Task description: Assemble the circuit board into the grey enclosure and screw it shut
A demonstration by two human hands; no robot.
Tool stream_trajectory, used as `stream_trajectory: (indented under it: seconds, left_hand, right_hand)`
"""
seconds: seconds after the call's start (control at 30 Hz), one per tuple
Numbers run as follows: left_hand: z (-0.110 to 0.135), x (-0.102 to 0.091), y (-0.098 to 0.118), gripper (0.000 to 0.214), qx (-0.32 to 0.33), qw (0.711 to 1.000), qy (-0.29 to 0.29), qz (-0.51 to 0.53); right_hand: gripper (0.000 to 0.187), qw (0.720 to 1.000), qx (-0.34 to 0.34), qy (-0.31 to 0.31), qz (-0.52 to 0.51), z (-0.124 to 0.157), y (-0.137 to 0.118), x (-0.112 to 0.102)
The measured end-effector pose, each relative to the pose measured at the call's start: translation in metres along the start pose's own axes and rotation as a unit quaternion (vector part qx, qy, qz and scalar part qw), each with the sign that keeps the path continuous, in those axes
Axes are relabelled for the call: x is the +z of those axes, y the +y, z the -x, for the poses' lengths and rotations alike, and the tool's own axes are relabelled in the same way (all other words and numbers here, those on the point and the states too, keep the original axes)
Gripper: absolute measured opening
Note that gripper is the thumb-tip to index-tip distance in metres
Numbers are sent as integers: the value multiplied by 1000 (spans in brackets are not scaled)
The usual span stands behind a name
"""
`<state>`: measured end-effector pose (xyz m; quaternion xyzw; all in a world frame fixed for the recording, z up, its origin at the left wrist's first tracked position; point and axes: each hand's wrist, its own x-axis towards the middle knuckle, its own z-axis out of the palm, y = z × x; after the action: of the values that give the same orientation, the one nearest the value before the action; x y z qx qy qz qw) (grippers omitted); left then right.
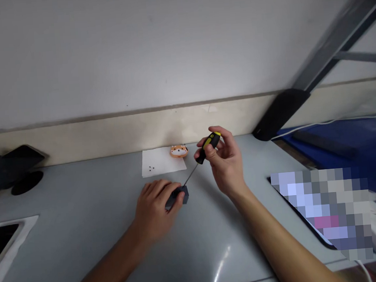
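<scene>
A small dark grey block [183, 196] rests on the grey tabletop [83, 218]. My left hand [156, 206] lies over its left side, fingers closed on it. My right hand [224, 160] is closed around the black-and-yellow handle of a screwdriver [208, 147]. The thin shaft slants down to the left, and its tip meets the top of the block. Behind the block lies a white sheet of paper [161, 160] with three tiny dark screws [150, 168] on it.
An orange animal-shaped toy [179, 151] sits at the paper's back right corner, near the wall. A dark stand [26, 182] is at far left, a white-framed dark panel [1, 245] at lower left. A black lamp base [280, 112] and a blurred-out device [324, 213] are at right.
</scene>
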<state>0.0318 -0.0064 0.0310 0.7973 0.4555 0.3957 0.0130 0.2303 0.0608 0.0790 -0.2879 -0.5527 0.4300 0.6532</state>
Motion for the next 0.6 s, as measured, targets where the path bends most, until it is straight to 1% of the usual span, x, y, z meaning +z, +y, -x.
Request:
stream_trajectory:
  seconds: [0.1,0.2,0.33,0.43,0.53,0.6]
  left_hand:
    - [-1,1,1,14,-14,1000,1,8]
    - [-1,2,2,11,-27,999,18,39]
    - [-5,-3,-3,9,-32,996,42,74]
    - [-16,-10,-20,10,-41,996,41,61]
    - [-32,-11,-50,12,-107,992,34,53]
    - [-40,-6,-72,12,-122,992,-2,42]
  right_hand:
    - [38,1000,12,0,-11,2,0,2]
    - [38,999,21,2,-24,3,0,4]
    - [38,999,27,12,-27,2,0,4]
    - [37,998,31,44,-28,-1,3,0]
    - [36,995,49,86,-33,-5,9,-6]
    - [37,991,70,109,-37,-7,13,-8]
